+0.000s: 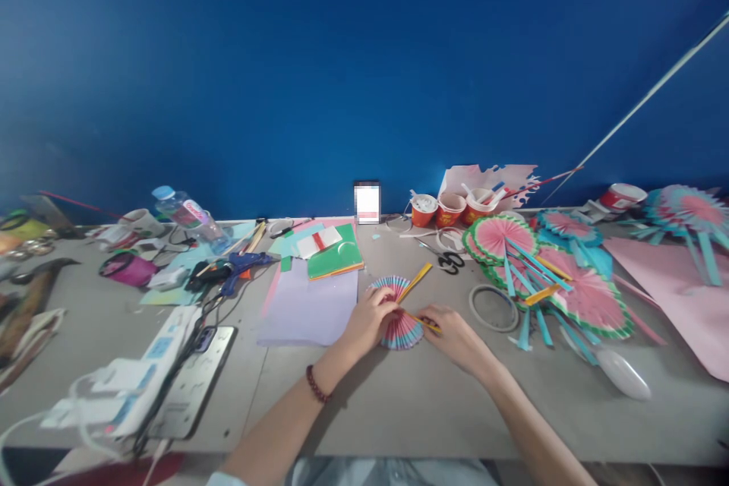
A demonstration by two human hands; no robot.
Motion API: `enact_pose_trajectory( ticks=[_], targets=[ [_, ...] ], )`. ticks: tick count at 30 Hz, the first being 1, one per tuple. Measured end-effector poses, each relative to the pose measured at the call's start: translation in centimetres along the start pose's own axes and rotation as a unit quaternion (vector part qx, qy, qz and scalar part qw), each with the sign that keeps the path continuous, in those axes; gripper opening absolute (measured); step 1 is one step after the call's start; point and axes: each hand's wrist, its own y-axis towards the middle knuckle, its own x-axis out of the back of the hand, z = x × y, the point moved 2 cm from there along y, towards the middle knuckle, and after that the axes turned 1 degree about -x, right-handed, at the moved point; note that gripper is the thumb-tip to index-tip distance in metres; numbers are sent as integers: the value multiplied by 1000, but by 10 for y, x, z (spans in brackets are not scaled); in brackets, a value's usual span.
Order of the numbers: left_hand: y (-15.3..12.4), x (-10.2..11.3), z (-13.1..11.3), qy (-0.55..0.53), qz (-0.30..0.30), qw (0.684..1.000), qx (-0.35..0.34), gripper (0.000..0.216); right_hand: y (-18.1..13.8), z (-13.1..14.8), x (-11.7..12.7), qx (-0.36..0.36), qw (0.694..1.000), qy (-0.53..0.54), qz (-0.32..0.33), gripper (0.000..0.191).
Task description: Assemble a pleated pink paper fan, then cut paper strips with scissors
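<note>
A pleated paper fan [402, 332] in pink and blue lies spread into a near circle on the grey table in front of me. My left hand [377, 313] presses on its middle and left side with the fingers closed on the pleats. One yellow strip [417, 281] sticks out from the fan toward the upper right. At the fan's right edge, my right hand [447, 328] pinches a second yellow strip [422, 320] that reaches in toward the centre. The fan's left part is hidden under my left hand.
Several finished paper fans [504, 239] and a tape roll [493, 308] lie right; scissors [451, 262] and paper cups [424, 210] stand behind. Coloured paper sheets [310, 307], a glue gun [242, 267], a bottle [190, 216], a power strip [156, 372] and a phone [194, 387] occupy the left.
</note>
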Motion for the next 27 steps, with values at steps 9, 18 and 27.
enact_pose_trajectory(
  ticks=[9,18,27],
  targets=[
    [-1,-2,2,11,-6,1000,-12,23,0,4,-7,-2,999,-39,-31,27],
    [-1,2,-7,59,-9,996,-59,28,-2,15,-11,35,972,-190,-131,24],
    [0,7,-9,112,-140,980,-90,22,-13,42,-4,135,927,-280,-209,27]
  ],
)
